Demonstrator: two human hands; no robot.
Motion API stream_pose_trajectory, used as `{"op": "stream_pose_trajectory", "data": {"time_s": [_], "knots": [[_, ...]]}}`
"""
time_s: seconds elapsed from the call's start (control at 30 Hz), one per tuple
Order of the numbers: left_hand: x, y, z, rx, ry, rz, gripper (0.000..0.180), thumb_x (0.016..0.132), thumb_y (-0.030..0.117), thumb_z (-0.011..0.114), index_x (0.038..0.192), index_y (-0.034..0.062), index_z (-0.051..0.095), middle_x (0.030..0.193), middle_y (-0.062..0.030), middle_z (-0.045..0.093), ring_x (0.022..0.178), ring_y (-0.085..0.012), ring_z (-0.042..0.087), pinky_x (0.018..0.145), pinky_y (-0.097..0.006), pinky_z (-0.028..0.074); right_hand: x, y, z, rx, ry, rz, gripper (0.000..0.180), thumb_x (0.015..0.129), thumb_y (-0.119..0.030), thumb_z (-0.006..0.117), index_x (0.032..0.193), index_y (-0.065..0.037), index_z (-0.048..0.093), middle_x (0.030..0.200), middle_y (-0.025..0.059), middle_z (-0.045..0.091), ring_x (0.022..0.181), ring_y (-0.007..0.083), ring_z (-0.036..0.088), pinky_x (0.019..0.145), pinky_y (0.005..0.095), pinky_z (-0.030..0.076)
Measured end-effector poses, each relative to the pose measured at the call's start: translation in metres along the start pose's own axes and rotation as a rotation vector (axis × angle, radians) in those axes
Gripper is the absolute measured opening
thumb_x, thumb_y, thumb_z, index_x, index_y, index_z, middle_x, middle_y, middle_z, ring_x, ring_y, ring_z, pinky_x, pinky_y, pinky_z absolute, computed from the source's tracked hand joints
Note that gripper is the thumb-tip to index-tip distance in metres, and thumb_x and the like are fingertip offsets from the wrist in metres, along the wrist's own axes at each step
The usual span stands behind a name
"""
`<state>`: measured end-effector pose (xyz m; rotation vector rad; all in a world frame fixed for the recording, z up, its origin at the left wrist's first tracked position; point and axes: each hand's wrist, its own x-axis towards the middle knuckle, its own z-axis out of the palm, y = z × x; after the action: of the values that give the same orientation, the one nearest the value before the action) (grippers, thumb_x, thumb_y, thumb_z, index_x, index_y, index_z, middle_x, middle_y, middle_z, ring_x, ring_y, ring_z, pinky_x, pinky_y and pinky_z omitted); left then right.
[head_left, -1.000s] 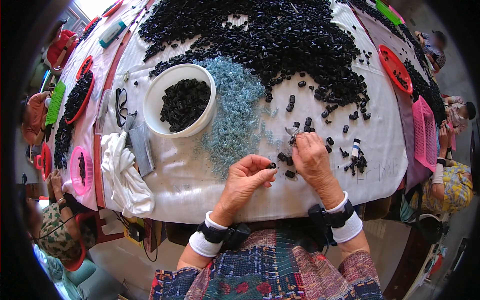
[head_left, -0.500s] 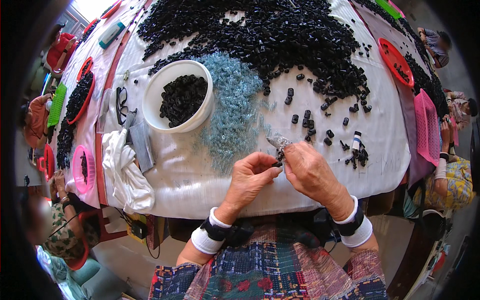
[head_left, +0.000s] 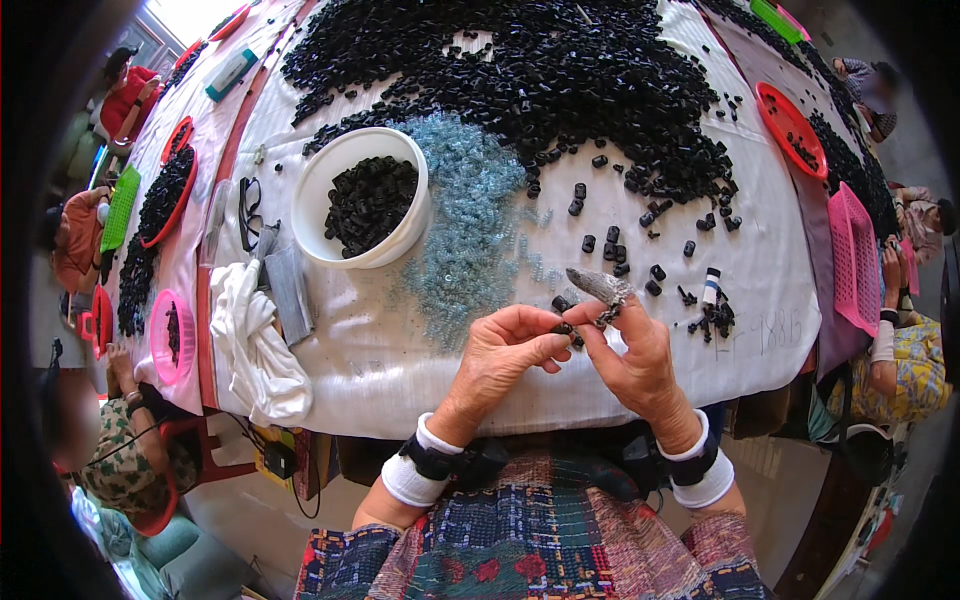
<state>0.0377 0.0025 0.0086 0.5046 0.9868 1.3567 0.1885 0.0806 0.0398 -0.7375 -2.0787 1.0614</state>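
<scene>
My left hand [head_left: 505, 352] pinches a small black plastic part [head_left: 562, 328] between thumb and fingertips, just above the cloth. Close on its right is my right hand [head_left: 640, 365], its thumb reaching toward that part and its index finger held apart. A pointed silvery-grey wrapping [head_left: 597, 285] seems to cover the index fingertip. Dark bits show at the wrapping's base, too small to make out. Another black cylindrical part [head_left: 561, 303] lies just beyond my left fingertips. Beyond the hands spread a heap of clear bluish small pieces [head_left: 462, 260] and a large pile of black parts [head_left: 520, 80].
A white bowl [head_left: 418, 215] of black parts stands at the left. Near it lie eyeglasses [head_left: 248, 210], a grey folded cloth [head_left: 290, 290] and a white cloth [head_left: 255, 350]. A small white-labelled tube [head_left: 711, 286] rests among black bits on the right. Several people work at side tables.
My right hand has turned and opened out, lifting the wrapped finger away to the right. The left hand keeps its pinch nearly in place. The view has shifted slightly.
</scene>
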Motion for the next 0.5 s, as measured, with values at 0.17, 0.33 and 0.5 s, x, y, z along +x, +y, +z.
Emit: {"op": "stream_pose_trajectory", "data": {"time_s": [0.17, 0.33, 0.5], "knots": [[0.0028, -0.0028, -0.0001, -0.021, -0.042, -0.018, 0.018, 0.081, 0.004, 0.065, 0.098, -0.0007, 0.059, 0.091, -0.0121, 0.066, 0.075, -0.0157, 0.064, 0.063, -0.024, 0.053, -0.0090, 0.0074, 0.0064, 0.099, 0.132, 0.044, 0.022, 0.076, 0.008, 0.058, 0.096, 0.001, 0.055, 0.085, 0.0109, 0.064, 0.065, 0.0200, 0.063, 0.057, 0.0292, 0.050], [0.0043, -0.0057, 0.0015, -0.044, -0.044, -0.015, 0.019, 0.081, 0.004, 0.065, 0.098, -0.0006, 0.059, 0.091, -0.0120, 0.065, 0.076, -0.0161, 0.065, 0.062, -0.024, 0.053, -0.0108, 0.0080, 0.0065, -0.004, 0.113, 0.002, 0.025, 0.075, 0.009, 0.057, 0.098, 0.001, 0.056, 0.084, 0.0101, 0.064, 0.066, 0.0194, 0.062, 0.057, 0.0285, 0.050], [0.0035, -0.0083, -0.0007, -0.049, -0.029, -0.035, 0.020, 0.080, 0.003, 0.065, 0.099, -0.0003, 0.059, 0.093, -0.0117, 0.065, 0.075, -0.0157, 0.064, 0.063, -0.024, 0.053, -0.0100, 0.0056, 0.0099, -0.027, 0.141, -0.041, 0.027, 0.074, 0.010, 0.058, 0.099, 0.001, 0.057, 0.084, 0.0117, 0.062, 0.067, 0.0214, 0.062, 0.058, 0.0295, 0.050]]}}
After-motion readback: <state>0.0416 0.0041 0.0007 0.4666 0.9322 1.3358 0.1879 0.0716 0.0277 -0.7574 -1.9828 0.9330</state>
